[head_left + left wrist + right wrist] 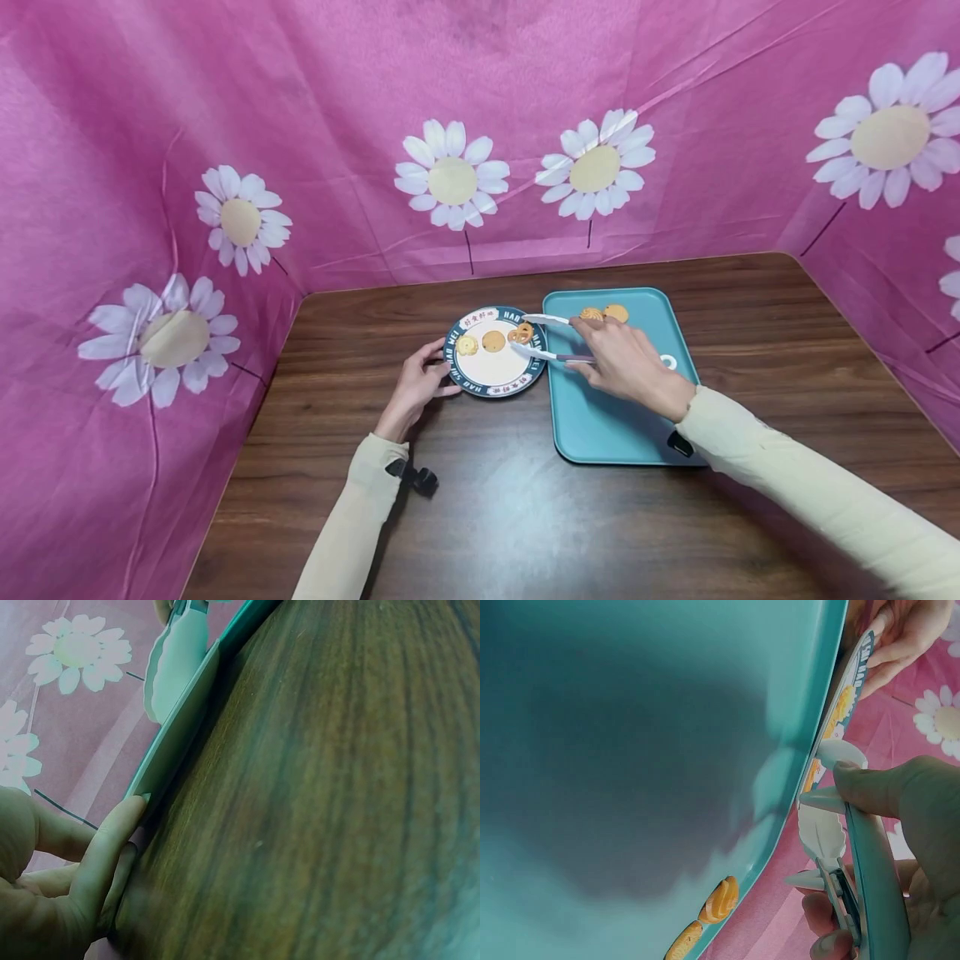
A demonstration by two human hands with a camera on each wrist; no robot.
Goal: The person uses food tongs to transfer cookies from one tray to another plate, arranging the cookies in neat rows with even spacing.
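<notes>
My left hand [417, 385] grips the left rim of a round plate [480, 377] with a dark green lettered border. In the left wrist view, the thumb and fingers meet the edge of the plate [169, 750]. My right hand [622, 358] holds a pair of tongs [536, 353] with white scalloped tips. Those tips are spread apart over the plate's right side, on either side of a pretzel-shaped cookie [522, 333]. Also on the plate lie a round cookie [493, 342] and a pale yellow flower-shaped cookie [467, 345].
Right of the plate is a teal tray [607, 425], its left edge close against the plate. A swirled cookie [721, 898] and a round cookie [617, 313] sit at its far end. A pink flowered cloth [345, 125] hangs around the wooden table [787, 358].
</notes>
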